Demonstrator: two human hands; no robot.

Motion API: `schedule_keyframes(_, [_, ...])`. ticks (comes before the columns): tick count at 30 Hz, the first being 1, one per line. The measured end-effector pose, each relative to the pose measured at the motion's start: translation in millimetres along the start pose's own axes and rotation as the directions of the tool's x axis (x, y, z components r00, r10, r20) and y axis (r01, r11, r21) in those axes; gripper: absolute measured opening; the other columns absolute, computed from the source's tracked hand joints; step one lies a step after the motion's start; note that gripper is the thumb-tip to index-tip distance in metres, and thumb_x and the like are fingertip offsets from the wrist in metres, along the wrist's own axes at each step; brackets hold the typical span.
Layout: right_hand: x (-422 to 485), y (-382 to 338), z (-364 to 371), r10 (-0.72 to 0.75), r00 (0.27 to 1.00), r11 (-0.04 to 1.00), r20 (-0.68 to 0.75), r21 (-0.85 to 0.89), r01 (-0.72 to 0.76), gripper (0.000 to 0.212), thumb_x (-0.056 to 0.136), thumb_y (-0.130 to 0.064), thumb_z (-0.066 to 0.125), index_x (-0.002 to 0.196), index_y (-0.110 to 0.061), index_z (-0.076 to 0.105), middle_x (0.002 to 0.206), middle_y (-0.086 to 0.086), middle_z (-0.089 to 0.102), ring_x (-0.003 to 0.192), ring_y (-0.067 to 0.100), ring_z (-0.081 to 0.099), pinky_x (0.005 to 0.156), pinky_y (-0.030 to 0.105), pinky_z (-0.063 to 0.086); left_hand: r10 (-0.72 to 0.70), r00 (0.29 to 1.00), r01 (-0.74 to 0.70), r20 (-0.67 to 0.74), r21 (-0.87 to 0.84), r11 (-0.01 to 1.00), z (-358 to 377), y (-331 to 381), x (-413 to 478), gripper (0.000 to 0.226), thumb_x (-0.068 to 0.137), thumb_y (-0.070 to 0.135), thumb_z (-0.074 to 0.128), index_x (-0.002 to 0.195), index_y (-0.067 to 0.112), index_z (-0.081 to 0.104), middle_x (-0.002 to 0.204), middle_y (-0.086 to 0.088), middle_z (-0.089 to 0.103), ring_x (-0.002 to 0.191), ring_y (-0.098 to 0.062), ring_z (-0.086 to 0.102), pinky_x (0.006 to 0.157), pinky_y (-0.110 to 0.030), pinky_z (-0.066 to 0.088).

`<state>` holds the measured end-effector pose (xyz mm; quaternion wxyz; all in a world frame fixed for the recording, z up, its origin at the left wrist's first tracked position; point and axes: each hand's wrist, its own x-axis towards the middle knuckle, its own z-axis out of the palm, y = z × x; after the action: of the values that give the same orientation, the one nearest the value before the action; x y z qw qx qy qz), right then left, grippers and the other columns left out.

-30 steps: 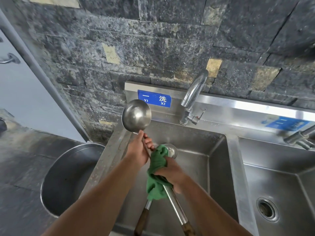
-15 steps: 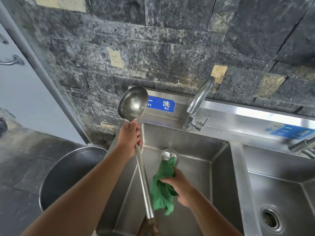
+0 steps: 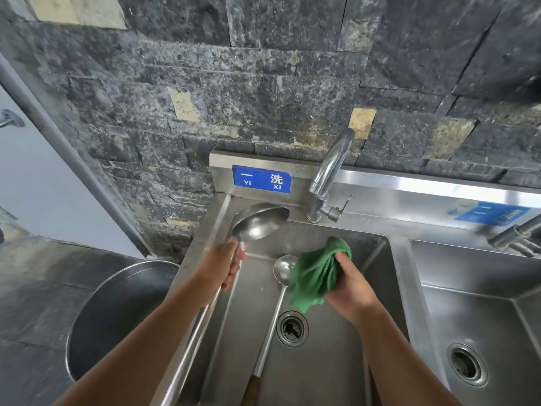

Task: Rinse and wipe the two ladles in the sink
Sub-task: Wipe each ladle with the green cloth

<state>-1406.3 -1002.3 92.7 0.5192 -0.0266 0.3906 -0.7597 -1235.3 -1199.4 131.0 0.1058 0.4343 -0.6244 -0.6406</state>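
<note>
Over the left sink basin, two ladles and a green cloth.

Big ladle point(image 3: 259, 222) is gripped at its neck by the left hand point(image 3: 221, 266), bowl at the basin's back left corner. Small ladle point(image 3: 282, 269) lies free in the sink point(image 3: 389, 259), handle toward the viewer beside the drain point(image 3: 292, 328). Right hand point(image 3: 349, 284) is closed on the cloth point(image 3: 317, 273), just right of the small bowl, below the tap point(image 3: 330, 171).

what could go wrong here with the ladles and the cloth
The large ladle, gripped just below its bowl by the left hand, sits at the sink corner and might knock the rim or faucet. The green cloth bunched in the right hand hangs above the drain; if dropped, it may cover it.
</note>
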Motion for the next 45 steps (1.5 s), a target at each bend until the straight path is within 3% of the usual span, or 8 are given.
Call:
schedule_keyframes(6, [3.2, -11.4, 2.4, -0.048, 0.996, 0.999, -0.077, 0.003, 0.048, 0.067, 0.07, -0.042, 0.08, 0.12, -0.001, 0.063, 0.126, 0.024, 0.064, 0.114, 0.035, 0.064, 0.085, 0.044, 0.057, 0.112, 0.944, -0.219, 0.309, 0.339, 0.915, 7.2, -27.3, -19.7, 0.015, 0.102, 0.02, 0.048, 0.091, 0.01, 0.053, 0.061, -0.006, 0.051, 0.037, -0.015, 0.044, 0.037, -0.025, 0.037])
schedule_keyframes(11, [8.1, -19.2, 3.0, -0.023, 0.991, 0.945, -0.13, -0.328, -0.021, 0.045, 0.083, -0.029, 0.068, 0.121, -0.005, 0.063, 0.12, 0.022, 0.067, 0.113, 0.035, 0.064, 0.102, 0.05, 0.048, 0.128, 0.9, -0.27, 0.417, 0.304, 0.913, 33.0, -22.9, -39.6, 0.01, 0.101, 0.019, 0.051, 0.105, 0.011, 0.055, 0.05, 0.007, 0.043, 0.036, -0.001, 0.033, 0.036, -0.018, 0.03])
schedule_keyframes(16, [15.7, -19.0, 27.0, -0.115, 0.987, 0.441, -0.114, -0.896, -0.052, 0.029, 0.073, -0.041, 0.071, 0.096, -0.022, 0.068, 0.096, 0.005, 0.074, 0.086, 0.019, 0.07, 0.089, 0.04, 0.056, 0.185, 0.851, -0.453, 0.492, 0.507, 0.733, 44.8, -29.5, -41.5, 0.02, 0.096, 0.034, 0.054, 0.102, 0.016, 0.059, 0.058, 0.009, 0.048, 0.05, -0.001, 0.043, 0.055, -0.028, 0.037])
schedule_keyframes(23, [8.1, 7.9, 65.3, -0.1, 0.992, -0.414, 0.077, -0.91, 0.028, 0.035, 0.068, -0.05, 0.064, 0.09, -0.025, 0.058, 0.103, 0.002, 0.066, 0.097, 0.029, 0.062, 0.084, 0.038, 0.052, 0.158, 0.821, -0.535, 0.548, 0.645, 0.546, 74.9, -27.2, -51.2, 0.022, 0.099, 0.03, 0.053, 0.101, 0.01, 0.061, 0.075, 0.0, 0.059, 0.053, 0.001, 0.044, 0.052, -0.014, 0.032])
schedule_keyframes(31, [-17.1, 44.4, 11.7, -0.322, 0.898, -0.066, 0.299, -0.954, 0.294, 0.047, 0.073, -0.045, 0.066, 0.111, -0.017, 0.066, 0.131, -0.002, 0.052, 0.125, 0.024, 0.048, 0.102, 0.034, 0.045, 0.047, 0.96, -0.207, 0.275, 0.59, 0.78, 58.3, -37.5, -40.8, 0.033, 0.098, 0.032, 0.054, 0.08, 0.004, 0.058, 0.057, 0.002, 0.05, 0.04, -0.002, 0.039, 0.043, -0.021, 0.03])
schedule_keyframes(36, [-27.2, 58.9, -2.8, -0.369, 0.793, -0.194, 0.485, -0.875, 0.444, 0.048, 0.082, -0.048, 0.063, 0.12, -0.019, 0.065, 0.155, -0.004, 0.035, 0.145, 0.028, 0.028, 0.115, 0.045, 0.035, -0.119, 0.966, -0.003, 0.229, 0.47, 0.882, 58.1, -31.2, -41.2, 0.025, 0.1, 0.009, 0.043, 0.077, 0.008, 0.053, 0.045, 0.005, 0.043, 0.031, -0.008, 0.032, 0.035, -0.019, 0.025])
schedule_keyframes(41, [-17.4, 40.9, 18.1, -0.467, 0.798, -0.232, 0.381, -0.924, 0.305, 0.039, 0.077, -0.046, 0.059, 0.103, -0.018, 0.067, 0.125, -0.003, 0.059, 0.122, 0.024, 0.051, 0.094, 0.041, 0.051, -0.029, 0.936, -0.148, 0.352, 0.464, 0.873, 64.3, -24.5, -49.0, 0.023, 0.101, 0.014, 0.048, 0.078, 0.014, 0.054, 0.053, 0.002, 0.047, 0.033, -0.006, 0.037, 0.037, -0.023, 0.031])
schedule_keyframes(45, [0.5, 11.5, 38.6, -0.376, 0.924, -0.153, 0.062, -0.988, 0.004, 0.03, 0.066, -0.048, 0.059, 0.079, -0.021, 0.055, 0.091, -0.004, 0.068, 0.085, 0.024, 0.064, 0.071, 0.034, 0.054, 0.14, 0.873, -0.439, 0.467, 0.626, 0.645, 72.1, -32.8, -58.6, 0.027, 0.098, 0.032, 0.054, 0.083, 0.009, 0.057, 0.066, 0.001, 0.054, 0.054, -0.008, 0.046, 0.056, -0.028, 0.037])
